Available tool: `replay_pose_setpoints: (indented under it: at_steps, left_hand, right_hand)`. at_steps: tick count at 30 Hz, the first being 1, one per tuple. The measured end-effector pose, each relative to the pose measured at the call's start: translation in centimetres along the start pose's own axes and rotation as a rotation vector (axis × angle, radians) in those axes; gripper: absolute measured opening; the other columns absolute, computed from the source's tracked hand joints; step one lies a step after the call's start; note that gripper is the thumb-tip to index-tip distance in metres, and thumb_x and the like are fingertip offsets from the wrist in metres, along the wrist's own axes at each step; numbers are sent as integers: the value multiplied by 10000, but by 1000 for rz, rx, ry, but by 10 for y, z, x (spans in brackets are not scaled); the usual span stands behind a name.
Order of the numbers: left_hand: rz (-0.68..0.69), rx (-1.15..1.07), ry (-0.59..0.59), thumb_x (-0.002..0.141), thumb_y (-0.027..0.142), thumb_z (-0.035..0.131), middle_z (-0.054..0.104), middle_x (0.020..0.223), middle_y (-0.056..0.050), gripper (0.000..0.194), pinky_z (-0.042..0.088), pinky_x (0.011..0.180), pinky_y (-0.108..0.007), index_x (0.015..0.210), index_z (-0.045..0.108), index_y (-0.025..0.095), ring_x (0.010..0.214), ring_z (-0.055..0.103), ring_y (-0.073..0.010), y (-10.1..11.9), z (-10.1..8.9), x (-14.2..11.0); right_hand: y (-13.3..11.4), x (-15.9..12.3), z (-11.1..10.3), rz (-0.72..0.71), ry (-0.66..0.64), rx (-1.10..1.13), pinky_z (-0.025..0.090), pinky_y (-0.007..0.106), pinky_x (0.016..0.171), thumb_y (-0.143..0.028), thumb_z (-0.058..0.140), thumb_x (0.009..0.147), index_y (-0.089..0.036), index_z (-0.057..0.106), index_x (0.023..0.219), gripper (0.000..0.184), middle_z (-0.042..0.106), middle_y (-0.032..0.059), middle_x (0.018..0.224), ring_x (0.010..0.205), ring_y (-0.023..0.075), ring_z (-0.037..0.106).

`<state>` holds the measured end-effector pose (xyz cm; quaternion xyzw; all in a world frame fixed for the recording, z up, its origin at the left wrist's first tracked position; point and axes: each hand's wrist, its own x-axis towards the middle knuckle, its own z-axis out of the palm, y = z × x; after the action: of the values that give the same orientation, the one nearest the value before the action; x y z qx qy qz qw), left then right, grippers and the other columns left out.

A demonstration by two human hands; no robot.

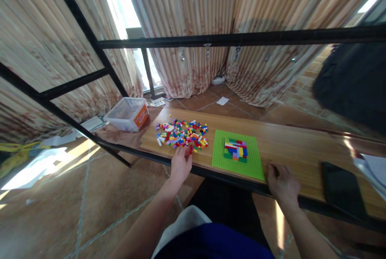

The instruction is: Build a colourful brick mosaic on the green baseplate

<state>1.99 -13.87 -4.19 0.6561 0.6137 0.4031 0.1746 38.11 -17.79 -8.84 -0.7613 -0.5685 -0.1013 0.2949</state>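
A green baseplate [251,162] lies near the front edge of a wooden table [289,142] and carries a small block of coloured bricks [236,149]. To its left spreads a pile of loose coloured bricks [181,133]. My left hand [181,164] reaches to the near edge of that pile, its fingertips among the bricks; what they pinch, if anything, is hidden. My right hand [282,182] rests on the table just right of the baseplate's near corner, fingers curled down, nothing visible in it.
A clear plastic box [128,113] with an orange label stands off the table's left end. A dark tablet-like slab [342,188] and some papers [372,168] lie at the right. A black metal frame [241,38] crosses above the table; curtains hang behind.
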Motion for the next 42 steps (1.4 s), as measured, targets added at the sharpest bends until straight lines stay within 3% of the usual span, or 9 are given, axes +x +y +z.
replay_pose_setpoints:
  at_steps: [11, 17, 21, 25, 27, 30, 33, 42]
  left_hand:
    - [-29, 257, -120, 848, 158, 541, 665, 994, -68, 217, 513, 861, -360, 1039, 633, 201, 952, 622, -221, 6, 5, 13]
    - [49, 106, -161, 849, 122, 523, 692, 1081, -23, 302, 495, 930, -349, 1097, 648, 242, 996, 622, -194, 0, 8, 21]
    - [65, 32, -92, 850, 112, 502, 681, 1059, -43, 313, 509, 905, -327, 1115, 636, 211, 947, 630, -175, -9, -1, 25]
    - [0, 144, 134, 841, 133, 526, 618, 1133, -76, 322, 494, 942, -338, 1142, 613, 205, 1044, 602, -200, -16, -16, 36]
    - [-67, 230, 189, 829, 150, 549, 585, 1170, -95, 332, 492, 947, -351, 1153, 607, 197, 1082, 590, -225, -21, -22, 43]
    - [-148, 329, 124, 822, 185, 579, 585, 1144, -109, 285, 505, 908, -362, 1103, 626, 191, 1053, 601, -249, -29, -26, 50]
    - [-138, 353, 63, 838, 171, 565, 601, 1097, -104, 227, 498, 896, -359, 1051, 639, 190, 1015, 611, -241, -34, -26, 53]
    - [-159, 312, 67, 889, 199, 519, 637, 997, -79, 136, 481, 857, -319, 935, 645, 185, 962, 609, -202, -34, -26, 58]
  right_hand:
    - [2, -2, 1, 8, -19, -84, 319, 300, 560, -380, 441, 891, -165, 690, 943, 333, 651, 102, 908, 709, 201, 537]
    - [6, -2, 3, -18, -3, -74, 339, 316, 554, -394, 431, 885, -187, 680, 928, 326, 654, 103, 912, 712, 224, 558]
    - [4, -2, 1, -1, -20, -91, 351, 304, 545, -416, 418, 898, -191, 672, 920, 340, 658, 94, 926, 733, 219, 573]
    - [1, -2, 0, -20, 0, -98, 340, 301, 537, -419, 399, 905, -174, 676, 937, 371, 655, 101, 910, 724, 215, 564]
    - [1, -1, 0, -22, 1, -97, 336, 301, 534, -421, 399, 906, -166, 677, 933, 379, 654, 105, 901, 709, 211, 554]
    - [2, -2, 1, -15, -1, -100, 331, 302, 536, -422, 408, 904, -169, 680, 931, 373, 655, 106, 909, 715, 214, 552]
    - [2, -3, 1, -7, 4, -111, 312, 301, 533, -414, 421, 901, -178, 685, 929, 354, 655, 101, 901, 706, 211, 547]
    - [-3, -1, -3, 6, -14, -105, 343, 304, 559, -392, 420, 902, -176, 688, 925, 344, 662, 97, 915, 729, 213, 565]
